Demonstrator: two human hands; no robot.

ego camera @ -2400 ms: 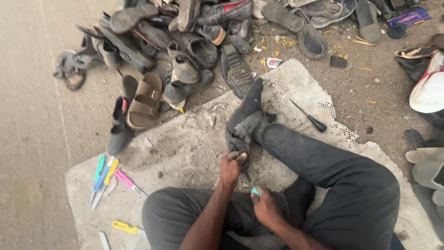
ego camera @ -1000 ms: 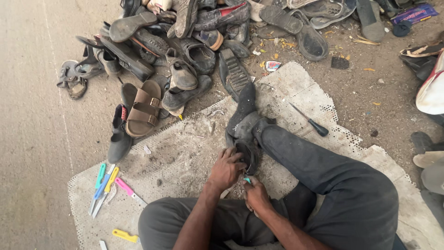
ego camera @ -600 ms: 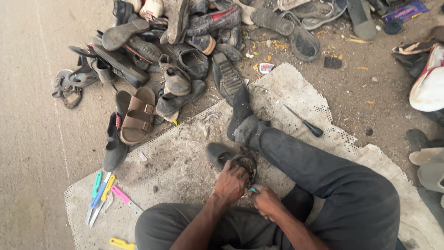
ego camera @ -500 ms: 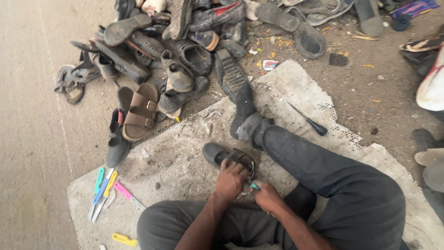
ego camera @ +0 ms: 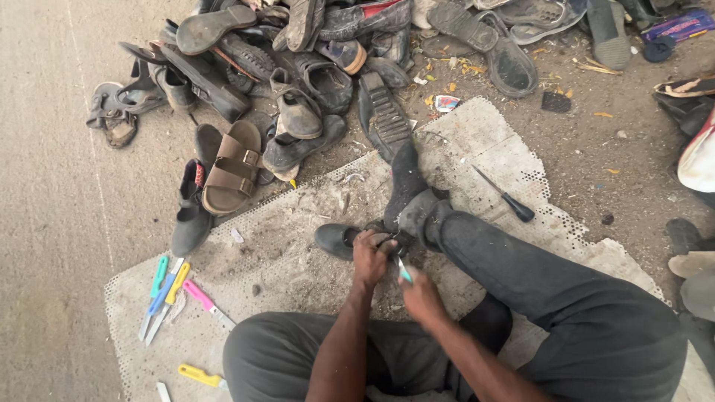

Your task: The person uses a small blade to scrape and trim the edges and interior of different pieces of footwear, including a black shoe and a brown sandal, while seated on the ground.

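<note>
Dusty ground spreads under you, with a worn grey mat (ego camera: 477, 160) laid on it where you sit. Your left hand (ego camera: 370, 257) grips the black shoe (ego camera: 339, 240) lying on the mat, fingers curled over its rear opening, toe pointing to nine o'clock. Your right hand (ego camera: 422, 296) sits just beside it at four o'clock, closed around a small blade (ego camera: 403, 271) with a teal handle, its tip at the shoe's back edge. Whether the tip touches the shoe you cannot tell.

Your right leg stretches toward twelve o'clock, and its socked foot (ego camera: 406, 182) rests just above the shoe. An awl (ego camera: 504, 195) with a dark handle lies on the mat at two o'clock from your hands, well apart. At nine o'clock, near the mat's left edge, coloured cutters (ego camera: 170, 292) lie side by side: green, blue, yellow, pink. A yellow cutter (ego camera: 198, 375) lies alone at seven o'clock. A shoe pile (ego camera: 298, 82) fills the ground at eleven o'clock, with a brown sandal (ego camera: 233, 167) at its near edge.
</note>
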